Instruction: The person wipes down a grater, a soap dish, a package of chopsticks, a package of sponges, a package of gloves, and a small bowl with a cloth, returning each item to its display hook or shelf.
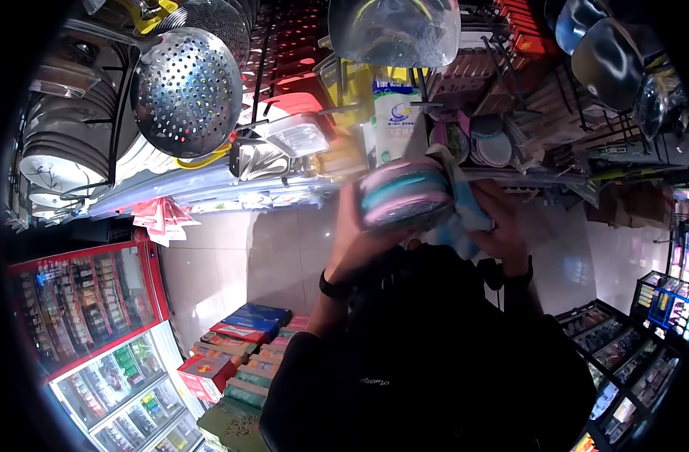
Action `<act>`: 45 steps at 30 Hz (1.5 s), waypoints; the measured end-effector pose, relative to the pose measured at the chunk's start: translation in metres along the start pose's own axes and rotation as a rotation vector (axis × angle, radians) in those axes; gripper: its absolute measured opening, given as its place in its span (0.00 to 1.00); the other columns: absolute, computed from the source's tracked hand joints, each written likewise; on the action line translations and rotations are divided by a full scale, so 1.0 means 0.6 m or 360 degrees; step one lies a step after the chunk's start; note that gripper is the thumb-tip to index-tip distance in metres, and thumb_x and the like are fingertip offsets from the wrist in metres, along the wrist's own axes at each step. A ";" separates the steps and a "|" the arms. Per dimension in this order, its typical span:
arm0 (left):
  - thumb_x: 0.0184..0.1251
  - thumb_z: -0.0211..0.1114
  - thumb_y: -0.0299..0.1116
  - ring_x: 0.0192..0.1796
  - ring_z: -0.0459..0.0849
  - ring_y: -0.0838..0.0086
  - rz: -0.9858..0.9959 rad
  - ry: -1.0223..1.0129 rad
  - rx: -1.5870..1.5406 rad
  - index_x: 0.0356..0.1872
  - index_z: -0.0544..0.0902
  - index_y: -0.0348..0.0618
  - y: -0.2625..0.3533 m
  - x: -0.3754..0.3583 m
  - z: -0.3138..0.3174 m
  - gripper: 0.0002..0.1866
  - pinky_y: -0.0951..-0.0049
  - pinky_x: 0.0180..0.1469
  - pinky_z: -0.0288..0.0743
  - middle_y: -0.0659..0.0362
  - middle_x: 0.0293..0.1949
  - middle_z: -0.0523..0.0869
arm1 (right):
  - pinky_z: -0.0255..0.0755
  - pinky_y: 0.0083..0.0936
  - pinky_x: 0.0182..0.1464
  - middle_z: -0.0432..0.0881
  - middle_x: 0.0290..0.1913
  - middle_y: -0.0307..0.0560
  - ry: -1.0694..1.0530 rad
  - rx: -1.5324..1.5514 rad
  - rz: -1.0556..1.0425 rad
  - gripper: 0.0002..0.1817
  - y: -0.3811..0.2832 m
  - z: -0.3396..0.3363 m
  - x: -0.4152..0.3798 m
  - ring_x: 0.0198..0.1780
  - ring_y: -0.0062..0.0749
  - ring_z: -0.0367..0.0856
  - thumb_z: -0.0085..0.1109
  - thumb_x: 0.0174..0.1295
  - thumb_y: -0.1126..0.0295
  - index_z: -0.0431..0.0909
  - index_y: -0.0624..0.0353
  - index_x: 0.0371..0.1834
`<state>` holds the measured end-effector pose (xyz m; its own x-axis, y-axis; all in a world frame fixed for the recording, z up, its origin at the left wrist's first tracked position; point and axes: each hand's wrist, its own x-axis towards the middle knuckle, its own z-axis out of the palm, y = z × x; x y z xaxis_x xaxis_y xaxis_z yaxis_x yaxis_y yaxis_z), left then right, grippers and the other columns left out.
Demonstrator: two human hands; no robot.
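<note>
My left hand (355, 233) grips the left side of a round pink-and-teal stack (406, 192), which looks wrapped in clear, shiny plastic. It is held up in front of my chest, close to the shelf's front edge. On its other side, my right hand (502, 226) has its fingers closed on a pale blue and white cloth (471, 205). The cloth overlaps the right side of the stack. Just behind stands a white packet (399, 124) with blue print. Round pink and grey items (492, 145) sit on the shelf to the right.
A perforated skimmer (186, 92) and a broad metal turner (393, 30) hang overhead. Stacked bowls (65, 162) fill the left shelf. Several cartons (242, 339) lie on the floor at my left, near a red-framed display fridge (88, 301). A black rack (623, 361) stands at my right.
</note>
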<state>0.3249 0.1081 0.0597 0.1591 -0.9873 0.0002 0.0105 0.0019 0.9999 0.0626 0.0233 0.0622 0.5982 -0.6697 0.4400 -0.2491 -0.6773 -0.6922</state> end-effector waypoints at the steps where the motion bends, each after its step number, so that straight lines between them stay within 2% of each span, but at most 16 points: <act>1: 0.39 0.85 0.29 0.64 0.77 0.59 0.0006 -0.0031 -0.0155 0.68 0.60 0.40 -0.003 -0.003 -0.002 0.53 0.58 0.63 0.77 0.46 0.63 0.74 | 0.72 0.41 0.59 0.78 0.59 0.54 -0.0075 -0.0001 -0.0010 0.35 0.006 0.003 -0.002 0.57 0.52 0.78 0.68 0.40 0.72 0.77 0.63 0.59; 3: 0.40 0.85 0.27 0.63 0.79 0.57 0.0010 -0.0174 -0.0590 0.69 0.59 0.41 -0.017 -0.006 -0.017 0.53 0.55 0.61 0.79 0.45 0.64 0.73 | 0.72 0.41 0.58 0.78 0.59 0.53 -0.0220 -0.0013 -0.0026 0.36 0.019 0.002 -0.006 0.56 0.52 0.78 0.69 0.39 0.72 0.77 0.63 0.60; 5: 0.40 0.85 0.28 0.63 0.79 0.56 0.0067 -0.0159 -0.0295 0.69 0.58 0.40 -0.022 -0.004 -0.017 0.54 0.56 0.62 0.78 0.44 0.64 0.73 | 0.72 0.40 0.58 0.78 0.59 0.53 -0.0208 -0.0052 0.0051 0.35 0.027 0.000 -0.018 0.56 0.51 0.78 0.68 0.39 0.73 0.78 0.62 0.59; 7: 0.40 0.85 0.30 0.62 0.78 0.58 0.0377 0.0064 0.0243 0.68 0.59 0.39 -0.016 -0.009 -0.004 0.53 0.58 0.62 0.77 0.45 0.62 0.74 | 0.73 0.40 0.58 0.79 0.58 0.53 -0.0134 -0.0026 0.0115 0.35 0.026 -0.001 -0.018 0.55 0.51 0.79 0.68 0.39 0.74 0.79 0.62 0.59; 10: 0.38 0.84 0.28 0.61 0.77 0.66 0.0195 0.0105 0.0331 0.68 0.59 0.37 -0.021 -0.012 -0.004 0.54 0.63 0.65 0.70 0.51 0.59 0.74 | 0.73 0.40 0.57 0.80 0.56 0.53 0.0098 0.0052 0.0189 0.34 0.010 -0.018 -0.009 0.55 0.51 0.79 0.68 0.38 0.73 0.80 0.63 0.58; 12: 0.38 0.83 0.27 0.61 0.77 0.66 0.0283 0.0029 0.0386 0.68 0.60 0.36 -0.045 -0.011 -0.015 0.53 0.63 0.64 0.71 0.50 0.60 0.75 | 0.74 0.41 0.57 0.81 0.55 0.54 0.0292 0.0067 0.0222 0.33 -0.010 -0.022 0.000 0.54 0.51 0.79 0.68 0.38 0.72 0.80 0.63 0.57; 17: 0.37 0.83 0.26 0.60 0.78 0.66 0.0206 -0.0245 0.0210 0.63 0.68 0.35 -0.034 0.012 -0.009 0.46 0.64 0.61 0.72 0.51 0.58 0.79 | 0.74 0.41 0.54 0.81 0.54 0.53 0.0114 -0.0120 -0.0222 0.30 -0.062 -0.022 0.031 0.52 0.50 0.80 0.67 0.40 0.72 0.82 0.63 0.54; 20: 0.39 0.84 0.27 0.59 0.79 0.63 0.0462 -0.0245 0.0549 0.61 0.73 0.39 -0.032 0.016 -0.013 0.42 0.63 0.59 0.73 0.49 0.57 0.80 | 0.75 0.41 0.54 0.80 0.55 0.53 0.0116 -0.0097 -0.0181 0.29 -0.051 -0.006 0.025 0.51 0.52 0.80 0.67 0.40 0.72 0.82 0.63 0.53; 23: 0.40 0.84 0.36 0.59 0.79 0.52 0.0805 -0.0090 0.0612 0.60 0.75 0.45 -0.002 0.008 0.000 0.40 0.59 0.60 0.72 0.47 0.57 0.79 | 0.74 0.42 0.55 0.80 0.55 0.53 0.0146 0.0068 -0.0080 0.30 -0.019 0.003 0.003 0.52 0.52 0.80 0.67 0.40 0.73 0.82 0.63 0.53; 26: 0.42 0.84 0.27 0.59 0.79 0.54 0.0956 -0.0124 0.0598 0.62 0.72 0.46 -0.007 0.005 -0.008 0.41 0.58 0.60 0.73 0.45 0.59 0.79 | 0.74 0.41 0.55 0.80 0.56 0.54 0.0152 0.0134 -0.0060 0.30 -0.004 0.003 -0.014 0.53 0.52 0.80 0.67 0.40 0.74 0.81 0.64 0.54; 29: 0.41 0.83 0.34 0.58 0.79 0.50 0.0955 -0.0082 0.0481 0.58 0.75 0.47 -0.010 0.006 -0.005 0.38 0.59 0.59 0.72 0.46 0.58 0.80 | 0.74 0.40 0.56 0.80 0.56 0.55 0.0185 0.0083 0.0000 0.31 0.004 -0.006 -0.019 0.54 0.51 0.80 0.66 0.40 0.75 0.80 0.66 0.54; 31: 0.41 0.83 0.33 0.58 0.79 0.50 0.0894 -0.0082 0.0380 0.58 0.76 0.46 -0.016 0.004 0.001 0.38 0.58 0.59 0.72 0.46 0.58 0.79 | 0.74 0.39 0.56 0.80 0.55 0.55 0.0250 -0.0093 0.0065 0.31 -0.002 -0.019 -0.012 0.54 0.51 0.80 0.66 0.40 0.75 0.79 0.67 0.55; 34: 0.41 0.83 0.33 0.59 0.78 0.50 0.0871 -0.0102 0.0443 0.58 0.76 0.44 -0.011 0.007 0.005 0.38 0.58 0.60 0.72 0.45 0.58 0.79 | 0.74 0.38 0.56 0.81 0.55 0.55 0.0478 0.0007 0.0126 0.31 0.006 -0.018 -0.015 0.54 0.51 0.80 0.65 0.40 0.75 0.79 0.68 0.55; 37: 0.40 0.83 0.29 0.60 0.79 0.53 0.0903 -0.0149 0.0636 0.60 0.74 0.41 -0.002 0.009 0.004 0.40 0.59 0.61 0.71 0.45 0.59 0.79 | 0.74 0.39 0.56 0.81 0.54 0.53 0.0398 -0.0045 0.0141 0.31 -0.019 -0.026 -0.012 0.54 0.49 0.81 0.65 0.40 0.74 0.80 0.66 0.55; 40: 0.41 0.83 0.28 0.60 0.79 0.55 0.0899 -0.0173 0.0606 0.60 0.73 0.38 -0.009 0.011 0.008 0.40 0.59 0.62 0.71 0.46 0.58 0.79 | 0.75 0.41 0.56 0.81 0.54 0.53 0.0261 -0.0104 -0.0159 0.31 -0.032 -0.011 -0.007 0.53 0.49 0.81 0.65 0.39 0.74 0.81 0.64 0.55; 45: 0.43 0.82 0.28 0.61 0.78 0.60 0.0697 -0.0145 0.0508 0.62 0.72 0.37 -0.034 0.001 0.001 0.41 0.63 0.62 0.71 0.48 0.58 0.79 | 0.75 0.41 0.55 0.80 0.56 0.53 0.0150 -0.0191 -0.0048 0.32 -0.034 0.007 -0.003 0.53 0.50 0.80 0.65 0.39 0.75 0.81 0.62 0.56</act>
<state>0.3241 0.1073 0.0395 -0.0049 -0.9148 0.4039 -0.3397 0.3814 0.8597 0.0696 0.0396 0.0734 0.5342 -0.6701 0.5153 -0.3244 -0.7254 -0.6070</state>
